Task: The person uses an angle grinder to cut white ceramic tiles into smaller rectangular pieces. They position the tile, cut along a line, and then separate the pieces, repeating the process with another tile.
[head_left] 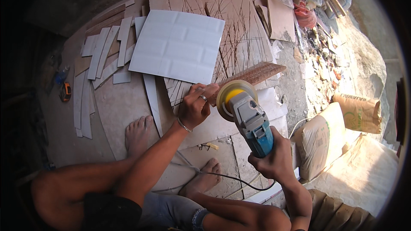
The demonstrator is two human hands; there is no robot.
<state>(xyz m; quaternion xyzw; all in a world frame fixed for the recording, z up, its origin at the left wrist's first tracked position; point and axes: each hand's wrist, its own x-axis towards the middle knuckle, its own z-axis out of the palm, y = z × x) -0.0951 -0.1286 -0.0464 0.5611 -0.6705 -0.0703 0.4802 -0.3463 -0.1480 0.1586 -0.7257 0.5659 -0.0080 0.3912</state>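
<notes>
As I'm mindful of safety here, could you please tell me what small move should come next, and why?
I'd probably have the right hand ease the angle grinder slightly rightward along the brown strip, since its disc sits very close to the left hand, whose fingers are at the strip's left end, while the right end lies away from both hands.

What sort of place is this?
Probably a building or renovation site: the right hand grips an angle grinder, narrow tile strips lie around, and filled sacks stand near rubble.
</notes>
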